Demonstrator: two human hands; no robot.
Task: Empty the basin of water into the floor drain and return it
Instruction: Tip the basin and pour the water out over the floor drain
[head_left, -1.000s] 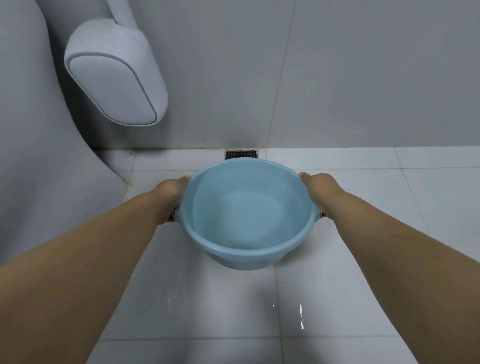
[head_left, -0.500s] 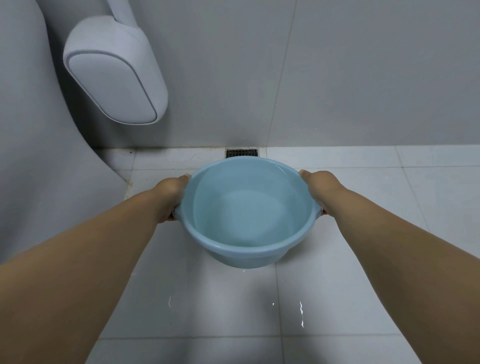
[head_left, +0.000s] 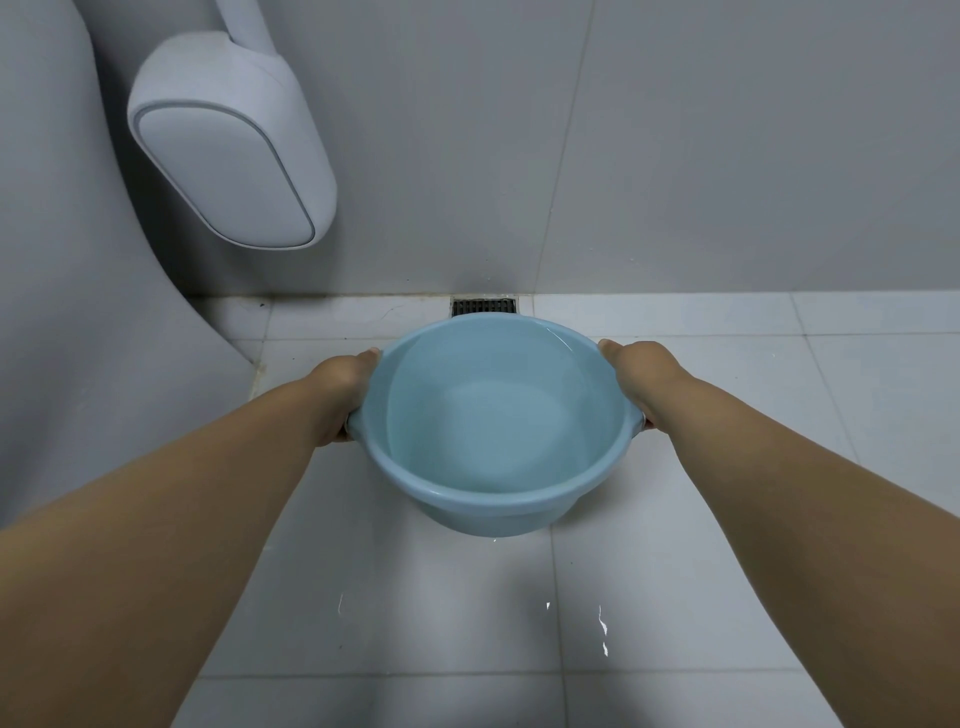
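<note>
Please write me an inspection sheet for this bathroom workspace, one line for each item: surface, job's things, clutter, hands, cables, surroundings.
Surface: white tiled floor, a few glinting water drops in the near part.
Job's things: blue basin held above the floor, water inside; floor drain at the wall foot, just beyond the basin's far rim.
Clutter: nothing seen.
Hands: left hand grips the basin's left rim; right hand grips the right rim.
Cables: nothing seen.
Surroundings: grey wall; white wall-mounted fixture at upper left.
</note>
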